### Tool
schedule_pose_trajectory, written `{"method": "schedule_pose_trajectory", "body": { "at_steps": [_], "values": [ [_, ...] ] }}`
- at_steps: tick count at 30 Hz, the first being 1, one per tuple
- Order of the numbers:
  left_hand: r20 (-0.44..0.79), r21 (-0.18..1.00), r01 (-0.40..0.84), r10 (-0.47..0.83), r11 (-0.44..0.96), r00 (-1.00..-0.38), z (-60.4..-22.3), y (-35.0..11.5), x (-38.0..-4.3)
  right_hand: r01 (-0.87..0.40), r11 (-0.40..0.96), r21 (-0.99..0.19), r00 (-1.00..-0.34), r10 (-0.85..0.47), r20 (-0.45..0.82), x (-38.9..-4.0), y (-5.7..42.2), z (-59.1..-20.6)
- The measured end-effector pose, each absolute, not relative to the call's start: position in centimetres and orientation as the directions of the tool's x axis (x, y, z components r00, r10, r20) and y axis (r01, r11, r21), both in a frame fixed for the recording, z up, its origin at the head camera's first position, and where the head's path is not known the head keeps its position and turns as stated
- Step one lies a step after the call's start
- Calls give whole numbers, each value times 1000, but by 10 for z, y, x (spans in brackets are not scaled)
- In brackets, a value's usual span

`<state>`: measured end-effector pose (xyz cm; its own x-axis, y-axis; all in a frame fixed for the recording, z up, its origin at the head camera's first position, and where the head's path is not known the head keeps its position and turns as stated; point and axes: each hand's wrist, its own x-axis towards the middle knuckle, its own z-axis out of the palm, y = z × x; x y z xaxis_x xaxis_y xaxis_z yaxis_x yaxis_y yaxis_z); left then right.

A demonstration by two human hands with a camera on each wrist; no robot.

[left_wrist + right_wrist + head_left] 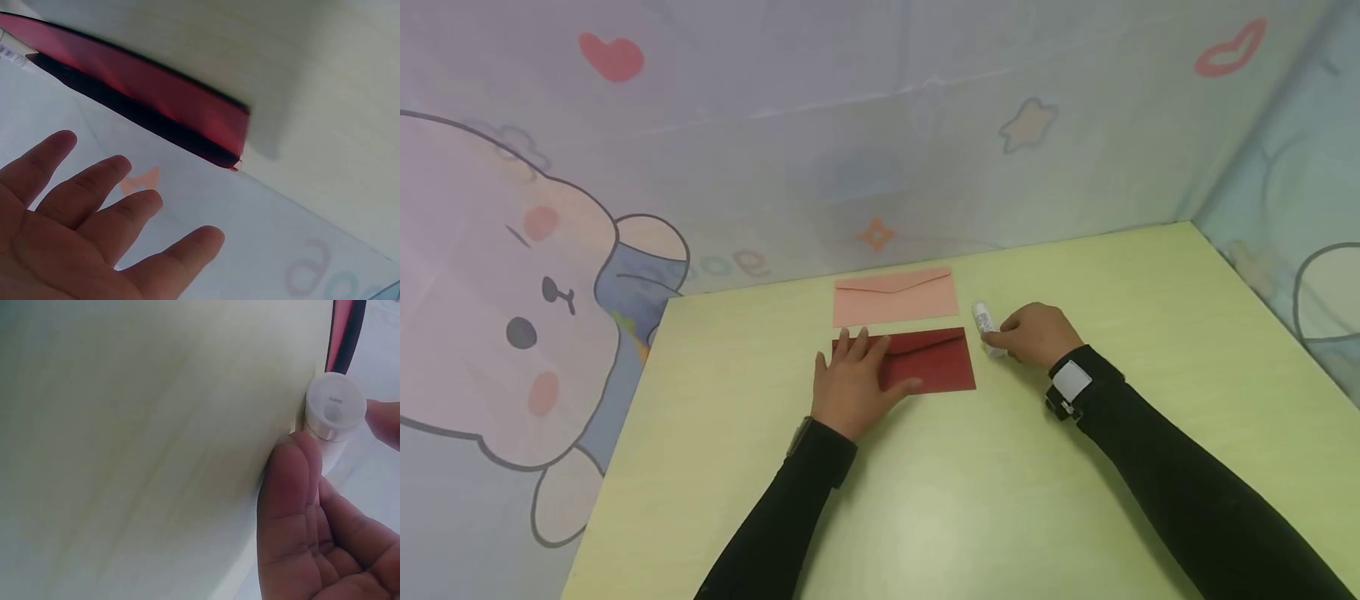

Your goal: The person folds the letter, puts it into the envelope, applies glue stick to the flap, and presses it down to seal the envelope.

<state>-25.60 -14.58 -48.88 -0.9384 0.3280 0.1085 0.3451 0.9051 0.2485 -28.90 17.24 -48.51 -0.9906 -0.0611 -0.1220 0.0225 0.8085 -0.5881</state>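
Observation:
A dark red envelope (pixel 936 358) lies on the table with its flap edge toward the wall. Over its left half my left hand (pixel 853 387) is spread, fingers straight; in the left wrist view the fingers (pixel 119 212) appear apart from the red envelope (pixel 156 87). To the right of the envelope lies a white glue stick (pixel 983 321) with small print on its side. My right hand (pixel 1037 335) pinches its near end between thumb and fingers. The right wrist view shows the round translucent end of the glue stick (pixel 335 403) between the thumb and the curled fingers (pixel 287 487).
Just behind the red envelope lies a pink envelope (pixel 895 300), flap edge also toward the wall. The pale yellow-green table (pixel 940 517) meets a cartoon-printed cloth (pixel 820 150) at the back, and printed cloth also hangs at the left and right sides.

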Motion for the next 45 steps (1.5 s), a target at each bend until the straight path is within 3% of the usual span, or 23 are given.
{"method": "schedule_pose_trajectory", "body": {
  "at_steps": [37,45],
  "values": [
    [118,249,352,332,903,-936,-490,-142,-255,75,786,-614,-987,-30,-159,-290,174,-481],
    [137,244,360,336,900,-932,-490,-140,-252,102,726,-680,-979,-50,-200,-294,163,-482]
  ]
}}
